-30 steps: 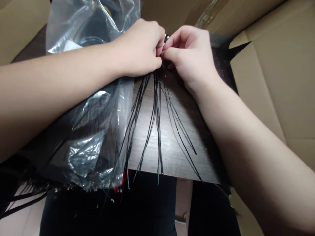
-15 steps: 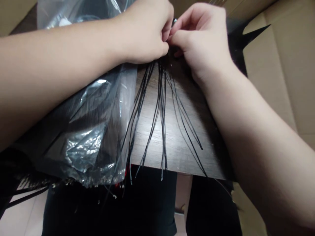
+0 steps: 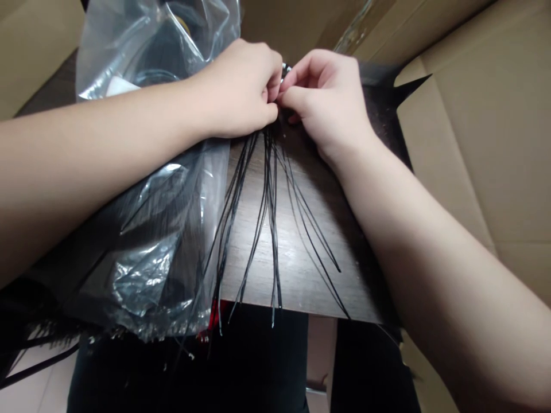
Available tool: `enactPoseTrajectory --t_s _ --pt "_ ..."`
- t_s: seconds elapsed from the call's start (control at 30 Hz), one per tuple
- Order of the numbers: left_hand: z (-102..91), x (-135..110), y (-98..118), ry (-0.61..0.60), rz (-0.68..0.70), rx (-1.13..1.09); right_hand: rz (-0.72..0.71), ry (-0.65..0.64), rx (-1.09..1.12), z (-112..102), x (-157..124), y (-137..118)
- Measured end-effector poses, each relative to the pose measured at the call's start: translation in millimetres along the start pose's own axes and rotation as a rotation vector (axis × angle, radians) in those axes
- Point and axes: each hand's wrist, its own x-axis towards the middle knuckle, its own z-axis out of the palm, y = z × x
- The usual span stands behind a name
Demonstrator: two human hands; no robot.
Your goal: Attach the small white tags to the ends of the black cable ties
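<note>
A bundle of thin black wires [image 3: 269,218] fans downward across a dark wood-grain board [image 3: 301,284], with some ends hanging past its near edge. My left hand [image 3: 236,89] and my right hand [image 3: 325,97] meet at the top of the bundle, and the fingers of both pinch it. A small shiny dark piece [image 3: 285,69] shows between my fingertips. The gathered end of the wires is mostly hidden by my fingers.
A clear plastic bag [image 3: 142,252] with dark contents lies under my left forearm, beside the board. Brown cardboard box flaps [image 3: 486,143] surround the scene. Below the board's near edge are dark trousers [image 3: 258,361] and a pale floor [image 3: 321,350].
The whole view rose and then dropped back with small head movement. My hands stay pinched together at the top of the wires, which hang much as before.
</note>
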Motion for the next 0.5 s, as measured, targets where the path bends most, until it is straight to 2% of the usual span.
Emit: enactPoseTrajectory --t_s 0.5 --pt "1.5 3.0 -1.9 0.018 -0.045 -0.006 -0.012 -0.016 -0.012 -0.8 1.4 0.1"
